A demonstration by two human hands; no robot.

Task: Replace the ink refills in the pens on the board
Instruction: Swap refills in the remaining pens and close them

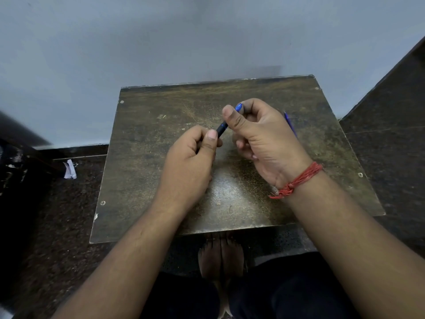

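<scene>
A blue pen (222, 128) with a dark grip section is held above the worn brown board (147, 143). My right hand (262, 139) is shut around its upper part, and the blue end (238, 107) sticks out past my index finger. My left hand (195, 155) pinches the pen's lower dark end between thumb and fingers. The pen's tip is hidden inside my left hand. A second blue pen (290, 124) lies on the board just behind my right hand, mostly hidden by it.
The board sits low on a dark speckled floor (69, 226) against a pale wall (161, 42). A crumpled white scrap (70, 169) lies on the floor to the left. My bare feet (220, 256) are under the board's near edge.
</scene>
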